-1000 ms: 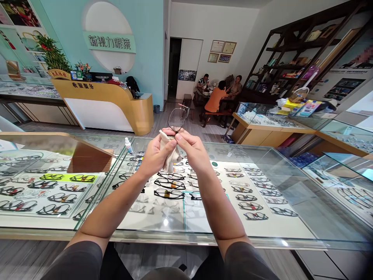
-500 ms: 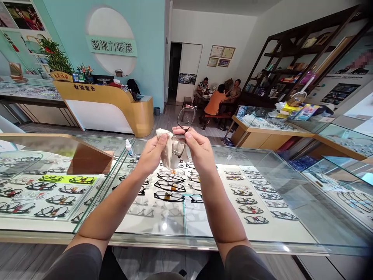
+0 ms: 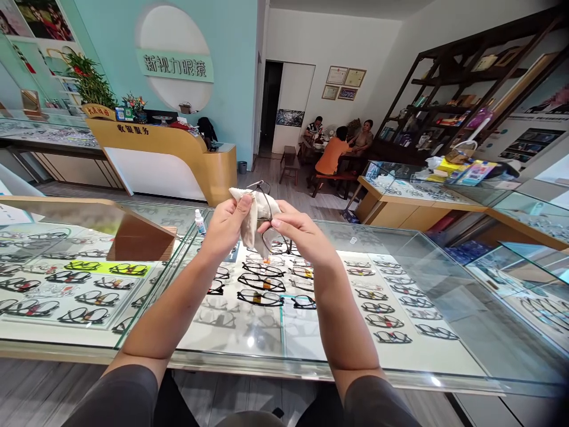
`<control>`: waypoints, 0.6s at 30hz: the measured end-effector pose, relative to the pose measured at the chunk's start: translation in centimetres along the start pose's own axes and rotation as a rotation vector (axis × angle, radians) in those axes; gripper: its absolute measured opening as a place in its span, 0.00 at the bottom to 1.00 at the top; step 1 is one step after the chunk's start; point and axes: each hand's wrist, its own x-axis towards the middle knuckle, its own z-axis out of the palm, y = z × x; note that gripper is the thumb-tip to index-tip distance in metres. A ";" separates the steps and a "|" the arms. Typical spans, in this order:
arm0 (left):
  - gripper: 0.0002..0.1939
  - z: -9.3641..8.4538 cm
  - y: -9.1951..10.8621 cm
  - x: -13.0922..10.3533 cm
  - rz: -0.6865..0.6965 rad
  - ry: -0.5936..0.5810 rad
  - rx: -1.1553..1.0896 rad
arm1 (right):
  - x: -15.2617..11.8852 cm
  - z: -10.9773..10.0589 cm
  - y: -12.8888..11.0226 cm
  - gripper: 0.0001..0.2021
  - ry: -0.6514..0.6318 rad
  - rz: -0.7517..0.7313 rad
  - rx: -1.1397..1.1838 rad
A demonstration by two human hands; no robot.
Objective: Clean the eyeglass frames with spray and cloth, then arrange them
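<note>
Above the glass display case, my left hand (image 3: 227, 225) pinches a cream cloth (image 3: 249, 222), which hangs down from the fingers. The cloth lies against a pair of dark thin-framed glasses (image 3: 271, 220). My right hand (image 3: 299, 230) has its thumb and fingers closed on the middle of the frame. The glasses are turned on end, with one lens above the fingers, partly covered by the cloth, and the other below. Both hands are close together, with the cloth and glasses between them.
Rows of glasses lie inside the glass display case (image 3: 338, 350). A small white spray bottle (image 3: 200, 222) stands beyond my left hand. A tilted wood-edged mirror (image 3: 142, 240) is at the left. Farther back are a yellow counter (image 3: 222, 172) and people seated at a table.
The glasses have turned and moved left towards the cloth, which now covers part of the upper lens. My right hand has shifted slightly left and its fingers are more extended. The view has shifted slightly.
</note>
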 end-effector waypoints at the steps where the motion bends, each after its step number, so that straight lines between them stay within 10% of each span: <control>1: 0.36 0.0 0.0 0.0 -0.002 -0.002 0.000 | 0.0 0.0 0.0 0.19 -0.008 0.001 0.012; 18: 0.28 -0.5 0.3 -0.1 0.002 -0.074 0.023 | 0.2 0.2 -0.5 0.22 0.035 0.027 0.111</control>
